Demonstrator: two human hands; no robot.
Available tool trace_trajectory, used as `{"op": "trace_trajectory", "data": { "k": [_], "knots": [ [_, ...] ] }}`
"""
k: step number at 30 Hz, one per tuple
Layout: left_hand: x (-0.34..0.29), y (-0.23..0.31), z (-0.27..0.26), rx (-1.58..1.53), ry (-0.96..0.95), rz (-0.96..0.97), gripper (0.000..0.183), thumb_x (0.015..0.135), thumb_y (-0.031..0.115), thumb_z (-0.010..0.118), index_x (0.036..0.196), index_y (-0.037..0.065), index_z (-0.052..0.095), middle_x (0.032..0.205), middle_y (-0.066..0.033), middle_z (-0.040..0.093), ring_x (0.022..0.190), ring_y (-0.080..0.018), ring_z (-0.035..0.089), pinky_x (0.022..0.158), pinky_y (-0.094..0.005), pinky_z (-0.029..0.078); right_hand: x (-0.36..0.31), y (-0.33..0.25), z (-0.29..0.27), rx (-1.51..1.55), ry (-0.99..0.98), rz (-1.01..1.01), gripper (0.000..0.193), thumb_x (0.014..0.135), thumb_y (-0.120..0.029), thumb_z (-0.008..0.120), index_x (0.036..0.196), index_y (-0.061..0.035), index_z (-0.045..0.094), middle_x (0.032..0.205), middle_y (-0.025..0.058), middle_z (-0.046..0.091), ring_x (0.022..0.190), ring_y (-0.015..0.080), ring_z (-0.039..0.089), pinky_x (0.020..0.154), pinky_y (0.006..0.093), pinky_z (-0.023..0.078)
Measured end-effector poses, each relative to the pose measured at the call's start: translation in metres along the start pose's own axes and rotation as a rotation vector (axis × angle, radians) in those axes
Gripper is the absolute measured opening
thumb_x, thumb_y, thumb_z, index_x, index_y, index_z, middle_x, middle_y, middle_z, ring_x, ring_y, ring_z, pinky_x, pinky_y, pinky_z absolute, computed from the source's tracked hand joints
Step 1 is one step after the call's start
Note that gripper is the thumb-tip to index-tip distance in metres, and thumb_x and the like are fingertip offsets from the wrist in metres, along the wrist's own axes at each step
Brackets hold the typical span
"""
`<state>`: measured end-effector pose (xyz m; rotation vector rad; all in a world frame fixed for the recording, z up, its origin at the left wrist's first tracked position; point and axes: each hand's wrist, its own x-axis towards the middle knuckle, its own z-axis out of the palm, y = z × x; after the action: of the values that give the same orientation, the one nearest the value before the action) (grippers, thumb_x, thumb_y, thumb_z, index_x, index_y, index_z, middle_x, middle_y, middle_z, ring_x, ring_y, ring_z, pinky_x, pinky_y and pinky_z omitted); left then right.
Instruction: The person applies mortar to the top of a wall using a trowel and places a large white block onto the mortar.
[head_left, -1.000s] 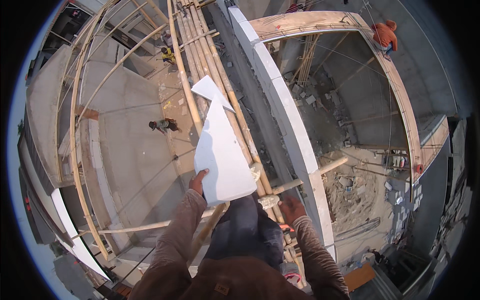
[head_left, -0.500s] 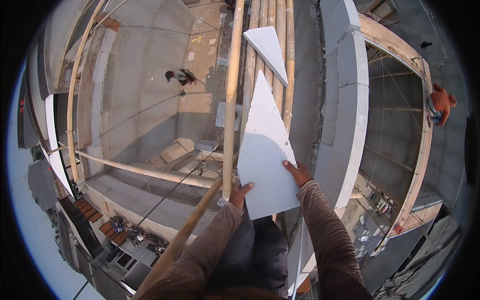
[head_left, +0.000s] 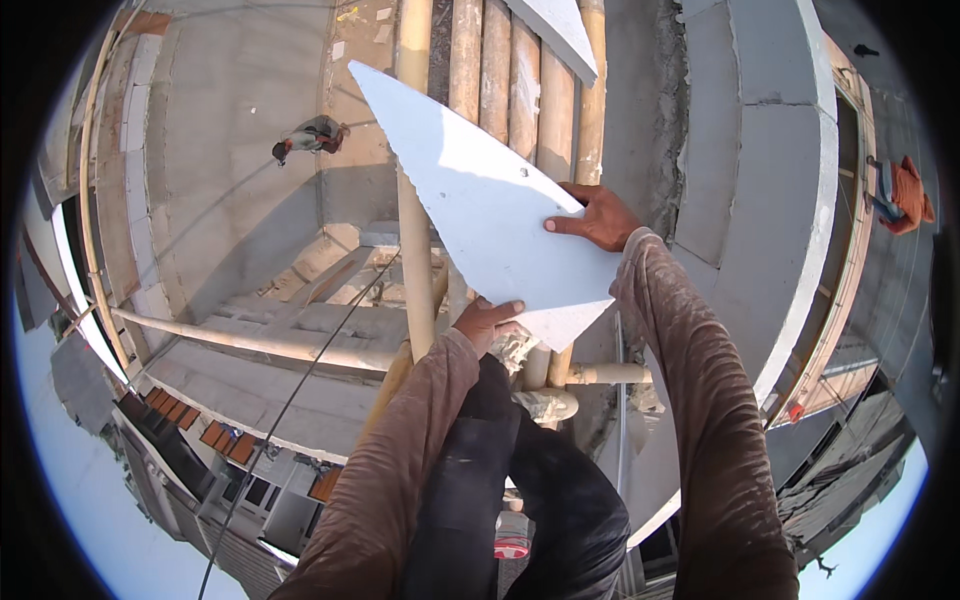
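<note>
Head camera: a person's left hand point(head_left: 487, 325) clamps the lower-left edge of a pale, pointed panel point(head_left: 480, 205) while the right hand point(head_left: 598, 217) grips its right edge, thumbs on top. The panel slants above bamboo poles point(head_left: 555, 120), its tip toward the upper left. Another pale slab point(head_left: 560, 25) lies on the poles. A block wall point(head_left: 770, 180) stands at right, a worker in orange point(head_left: 908, 200) beyond it.

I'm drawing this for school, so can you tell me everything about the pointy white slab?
The pointy white slab is flat, roughly triangular and looks like lightweight concrete, with a rough left edge and small marks. It slants above bamboo poles, tip toward the upper left, partly sunlit, mostly shaded. The left hand holds its lower left edge, the right hand its long right edge.
</note>
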<state>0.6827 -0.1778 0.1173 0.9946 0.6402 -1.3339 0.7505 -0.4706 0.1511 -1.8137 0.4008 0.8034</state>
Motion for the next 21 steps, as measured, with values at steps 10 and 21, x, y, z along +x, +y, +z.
{"op": "trace_trajectory", "data": {
  "k": [10, 21],
  "knots": [
    [0.051, 0.006, -0.037, -0.046, 0.022, -0.043, 0.065, 0.086, 0.026, 0.075, 0.141, 0.011, 0.045, 0.143, -0.0059, 0.048, 0.135, -0.0244, 0.043, 0.114, -0.0477, 0.028, 0.066, 0.028, 0.011, 0.002, -0.06, 0.02, 0.077, 0.077, -0.048, 0.079, 0.135, -0.0024, 0.059, 0.114, 0.0191, 0.071, 0.102, 0.0289, 0.07, 0.097, 0.0345, 0.05],
    [0.051, 0.004, -0.022, -0.101, 0.037, 0.062, 0.059, 0.088, 0.023, 0.074, 0.139, 0.015, 0.046, 0.141, -0.0008, 0.049, 0.138, -0.0205, 0.039, 0.117, -0.0491, 0.022, 0.064, 0.029, 0.009, -0.065, 0.063, 0.031, 0.075, 0.079, -0.055, 0.072, 0.131, -0.0029, 0.063, 0.118, 0.0207, 0.069, 0.108, 0.0314, 0.067, 0.097, 0.0373, 0.05]
  ]
}}
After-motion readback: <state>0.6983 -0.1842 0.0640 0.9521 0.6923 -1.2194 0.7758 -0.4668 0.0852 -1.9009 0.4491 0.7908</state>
